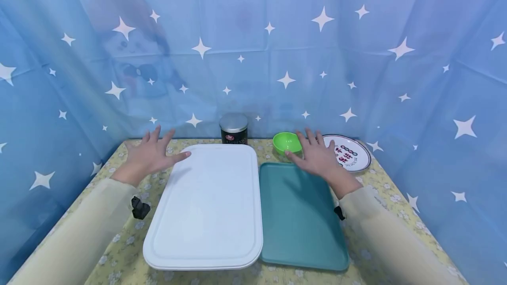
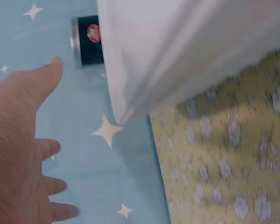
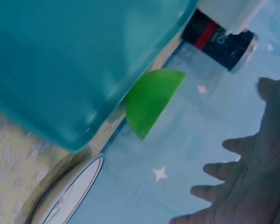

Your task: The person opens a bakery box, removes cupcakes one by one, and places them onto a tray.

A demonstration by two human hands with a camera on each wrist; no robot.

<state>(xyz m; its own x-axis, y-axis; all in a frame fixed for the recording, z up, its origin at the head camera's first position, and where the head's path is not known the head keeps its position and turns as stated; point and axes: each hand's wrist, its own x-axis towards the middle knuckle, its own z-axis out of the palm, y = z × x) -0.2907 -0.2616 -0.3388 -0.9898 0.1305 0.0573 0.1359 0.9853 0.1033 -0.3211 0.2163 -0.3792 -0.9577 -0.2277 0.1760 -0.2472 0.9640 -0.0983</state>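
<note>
My left hand hovers with spread fingers beside the far left corner of a white lidded box; its thumb overlaps the rim in the head view. The right hand, fingers also spread, is above the far right corner of a teal tray. Just left of that hand stands a green bowl, and to its right lies a white plate with a dark rim and red print. Both hands hold nothing. In the left wrist view the thumb and fingers point away from the box.
A dark can with a silver lid stands behind the white box, its lower part hidden. A yellow flowered cloth covers the table. Blue curtains with white stars hang at the back and both sides.
</note>
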